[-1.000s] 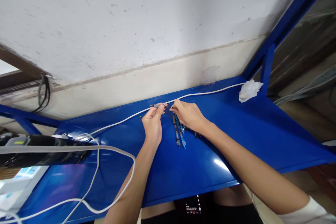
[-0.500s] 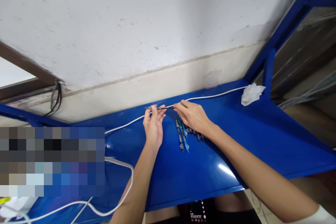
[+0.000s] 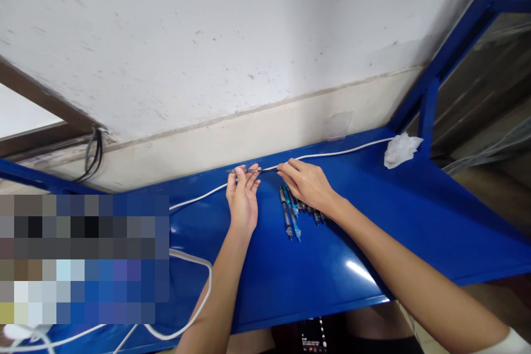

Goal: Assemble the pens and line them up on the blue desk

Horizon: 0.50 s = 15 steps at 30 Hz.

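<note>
Above the blue table, my left hand pinches a dark pen barrel between thumb and fingers, its other fingers spread behind. A thin dark pen refill runs sideways from the barrel toward my right hand. My right fingertips are closed on the refill's far end. Whether the refill still sits inside the barrel is too small to tell. Under and beside my right hand lie several pens, among them a grey-black pen and a light blue pen; my hand partly hides the rest.
A white cable runs along the back of the blue table by the wall. Crumpled white tissue lies at the back right. Another white cable loops over my left forearm. A lit phone is below the table edge. The left side is pixelated.
My hands are slightly farther apart, with a little more of the thin refill showing between them. The view has shifted slightly; the pens lie as before.
</note>
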{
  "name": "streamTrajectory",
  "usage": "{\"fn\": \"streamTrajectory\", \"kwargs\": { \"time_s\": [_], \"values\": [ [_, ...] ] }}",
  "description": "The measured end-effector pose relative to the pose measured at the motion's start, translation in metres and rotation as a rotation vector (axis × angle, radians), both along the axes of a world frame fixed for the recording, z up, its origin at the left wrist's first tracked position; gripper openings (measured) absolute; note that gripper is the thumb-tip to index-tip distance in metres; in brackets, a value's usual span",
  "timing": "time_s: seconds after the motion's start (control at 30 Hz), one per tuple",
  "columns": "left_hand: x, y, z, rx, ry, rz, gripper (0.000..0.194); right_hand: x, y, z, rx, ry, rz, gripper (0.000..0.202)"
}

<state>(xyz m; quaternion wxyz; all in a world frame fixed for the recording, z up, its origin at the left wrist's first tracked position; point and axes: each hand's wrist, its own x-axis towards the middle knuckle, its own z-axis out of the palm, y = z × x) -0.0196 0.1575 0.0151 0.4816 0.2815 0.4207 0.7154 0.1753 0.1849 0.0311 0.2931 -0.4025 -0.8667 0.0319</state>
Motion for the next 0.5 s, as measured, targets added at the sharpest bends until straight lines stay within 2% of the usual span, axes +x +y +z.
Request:
{"fn": "streamTrajectory", "kwargs": {
  "time_s": [0.13, 0.37, 0.5],
  "values": [
    [0.005, -0.001, 0.001, 0.009, 0.009, -0.050, 0.039, -0.001, 0.000, -0.002, -0.009, 0.010, 0.023, 0.030],
    [0.016, -0.005, -0.003, 0.031, 0.110, -0.170, 0.037, -0.003, 0.001, -0.009, -0.117, 0.193, 0.096, 0.021],
    [0.018, -0.006, -0.005, 0.046, 0.188, -0.187, 0.029, -0.004, -0.001, -0.010, -0.163, 0.228, 0.109, 0.014]
  ]
}}
